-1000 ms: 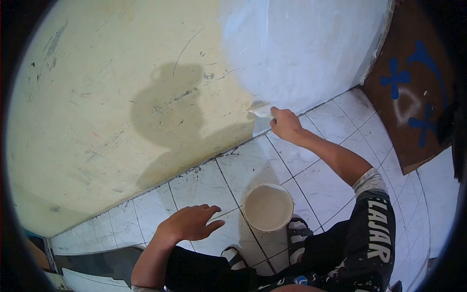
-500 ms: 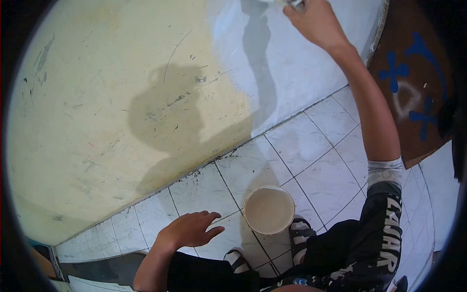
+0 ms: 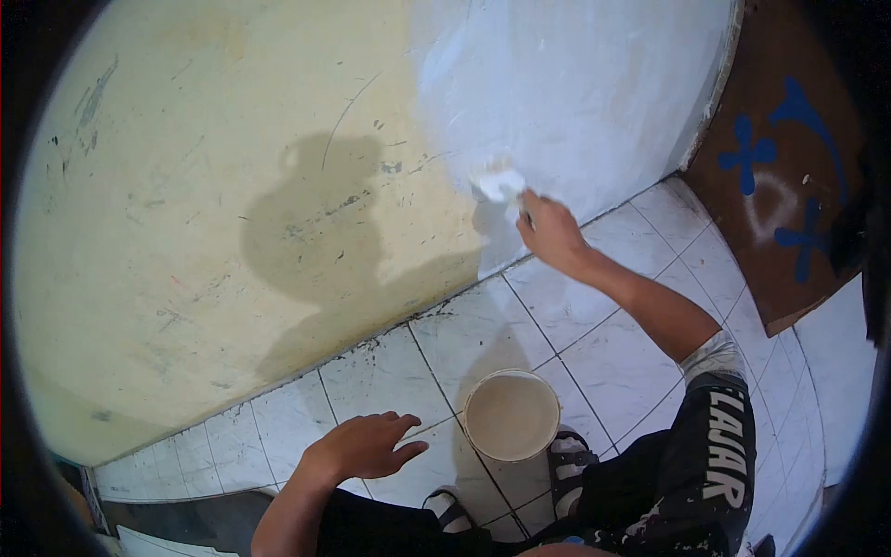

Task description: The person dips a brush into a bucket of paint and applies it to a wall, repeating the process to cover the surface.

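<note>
My right hand is closed round the handle of a paintbrush. The white-coated brush head is at the lower part of the wall, close to the border between the white painted area and the yellowish, scuffed area. Whether the bristles press on the wall is hard to tell. My left hand hangs over the floor with thumb and fingers apart, holding nothing. To its right stands a round bucket with pale, milky contents, just in front of my feet.
White floor tiles run along the wall's base. A brown board with blue painted shapes leans at the right. My sandalled feet are beside the bucket. A dark flat thing lies at lower left.
My right hand has brought the paintbrush down the wall from the top of the view to near the yellow border. My left hand stays almost where it was.
</note>
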The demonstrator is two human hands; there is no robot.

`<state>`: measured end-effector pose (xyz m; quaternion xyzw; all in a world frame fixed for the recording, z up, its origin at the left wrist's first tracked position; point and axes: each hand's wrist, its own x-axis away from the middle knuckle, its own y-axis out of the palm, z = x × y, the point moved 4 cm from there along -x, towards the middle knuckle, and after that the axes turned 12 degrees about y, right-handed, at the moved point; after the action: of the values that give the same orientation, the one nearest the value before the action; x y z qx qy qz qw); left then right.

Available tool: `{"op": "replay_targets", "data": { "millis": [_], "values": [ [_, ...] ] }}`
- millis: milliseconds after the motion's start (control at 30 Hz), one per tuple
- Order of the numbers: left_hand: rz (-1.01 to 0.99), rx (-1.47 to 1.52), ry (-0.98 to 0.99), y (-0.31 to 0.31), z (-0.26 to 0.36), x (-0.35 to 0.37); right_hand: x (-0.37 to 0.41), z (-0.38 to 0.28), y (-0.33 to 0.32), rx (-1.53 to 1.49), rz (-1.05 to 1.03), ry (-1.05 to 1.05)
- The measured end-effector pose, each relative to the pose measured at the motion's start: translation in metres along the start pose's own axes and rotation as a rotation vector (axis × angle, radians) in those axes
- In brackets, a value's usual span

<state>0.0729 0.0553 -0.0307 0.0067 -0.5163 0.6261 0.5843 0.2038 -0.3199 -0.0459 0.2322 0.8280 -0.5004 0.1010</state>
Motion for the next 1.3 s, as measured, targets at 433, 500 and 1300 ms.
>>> {"op": "replay_targets", "data": {
  "millis": [433,500,1300],
  "values": [
    [0.058,-0.034,0.026,0.001,0.011,0.017,-0.04,-0.05,0.022,0.028,-0.206,0.132],
    [0.053,-0.031,0.033,0.003,0.01,0.019,-0.053,-0.079,-0.018,0.039,-0.173,0.151],
    [0.03,-0.013,-0.007,0.001,0.004,0.011,0.092,0.045,0.167,0.081,-0.446,0.215]
  ]
}}
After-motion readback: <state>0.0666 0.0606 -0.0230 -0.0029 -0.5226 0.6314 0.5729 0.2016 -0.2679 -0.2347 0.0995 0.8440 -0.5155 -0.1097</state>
